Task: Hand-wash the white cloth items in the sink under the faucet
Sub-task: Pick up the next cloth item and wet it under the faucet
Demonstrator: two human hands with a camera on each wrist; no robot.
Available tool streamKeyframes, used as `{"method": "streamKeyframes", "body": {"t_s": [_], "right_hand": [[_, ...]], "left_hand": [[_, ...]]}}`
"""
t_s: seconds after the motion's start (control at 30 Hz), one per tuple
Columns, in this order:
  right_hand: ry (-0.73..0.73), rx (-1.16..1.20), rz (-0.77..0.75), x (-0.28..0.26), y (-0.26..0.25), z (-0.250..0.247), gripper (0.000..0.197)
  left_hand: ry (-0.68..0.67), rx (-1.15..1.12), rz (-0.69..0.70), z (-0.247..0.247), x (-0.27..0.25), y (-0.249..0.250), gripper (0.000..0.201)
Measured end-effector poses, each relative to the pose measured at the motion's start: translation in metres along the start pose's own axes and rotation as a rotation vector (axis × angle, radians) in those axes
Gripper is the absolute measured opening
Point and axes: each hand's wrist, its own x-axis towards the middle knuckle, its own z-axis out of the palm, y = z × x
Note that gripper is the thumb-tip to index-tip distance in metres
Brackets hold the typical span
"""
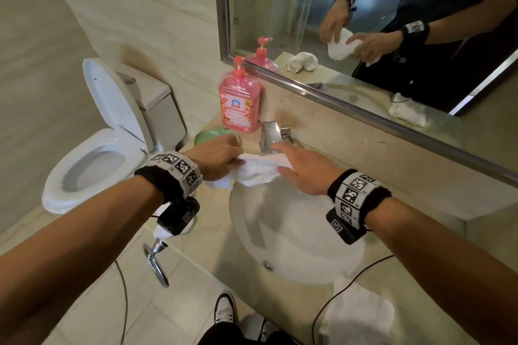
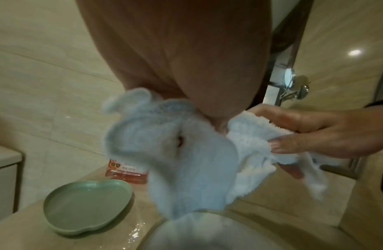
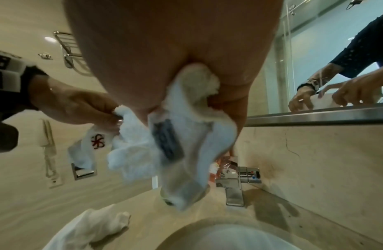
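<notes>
your left hand [image 1: 221, 158] and right hand [image 1: 305, 169] stretch one white cloth [image 1: 258, 168] between them at the centre of the head view, over the far rim of the sink [image 1: 294, 232] and just in front of the faucet [image 1: 270, 136], presumably so that it sits under the spout; no running water can be made out. the left hand's fingers are curled, gripping one bunched end. from the head view the right hand looks flat on the cloth, but the left wrist view shows its thumb and fingers [image 2: 293, 145] pinching the fabric, and the right wrist view shows cloth gathered inside the palm. that view also reveals a dark label [image 3: 167, 140] sewn on the cloth and a red mark [image 3: 97, 139] near the left hand's end, both hidden from above. a second white cloth [image 1: 361, 316] lies on the counter at the lower right of the head view, likely awaiting its turn. a pink soap bottle [image 1: 241, 101] and a green dish [image 2: 88, 206] stand left of the faucet, within reach.
</notes>
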Motion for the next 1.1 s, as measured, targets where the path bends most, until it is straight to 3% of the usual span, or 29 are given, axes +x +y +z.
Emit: {"method": "streamKeyframes", "body": {"t_s": [0.1, 0.2, 0.27, 0.37, 0.47, 0.53, 0.6, 0.7, 0.87, 0.97, 1.1], "right_hand": [[0.037, 0.008, -0.036, -0.001, -0.004, -0.004, 0.030], [0.050, 0.021, 0.004, 0.001, -0.006, -0.013, 0.033], [0.125, 0.291, 0.076, 0.001, -0.004, -0.020, 0.031], [0.296, 0.666, 0.259, 0.001, -0.004, -0.025, 0.026], [0.465, 0.817, 0.351, 0.007, -0.029, -0.016, 0.027], [0.520, 0.855, 0.300, 0.016, -0.057, -0.002, 0.026], [0.574, 0.858, 0.292, 0.026, -0.076, 0.002, 0.030], [0.652, 0.880, 0.410, 0.039, -0.067, -0.006, 0.040], [0.612, 0.777, 0.330, 0.043, -0.079, 0.012, 0.043], [0.631, 0.811, 0.387, 0.043, -0.069, 0.001, 0.047], [0.652, 0.748, 0.344, 0.047, -0.079, 0.008, 0.045]], "left_hand": [[0.057, -0.109, 0.005, -0.003, -0.002, 0.002, 0.023], [0.187, -0.260, -0.022, -0.012, -0.006, 0.005, 0.024], [0.250, -0.400, -0.049, -0.016, -0.009, 0.001, 0.022], [0.206, -0.720, -0.192, -0.020, -0.012, 0.007, 0.029], [0.234, -1.004, -0.343, -0.015, 0.005, 0.025, 0.048], [0.289, -1.221, -0.370, -0.012, 0.019, 0.044, 0.047], [0.293, -1.236, -0.388, -0.009, 0.027, 0.061, 0.046], [0.259, -1.254, -0.395, -0.002, 0.032, 0.068, 0.035], [0.330, -1.221, -0.382, -0.004, 0.028, 0.058, 0.030], [0.297, -1.247, -0.285, -0.008, 0.022, 0.069, 0.035], [0.305, -1.028, -0.368, -0.018, 0.022, 0.071, 0.030]]}}
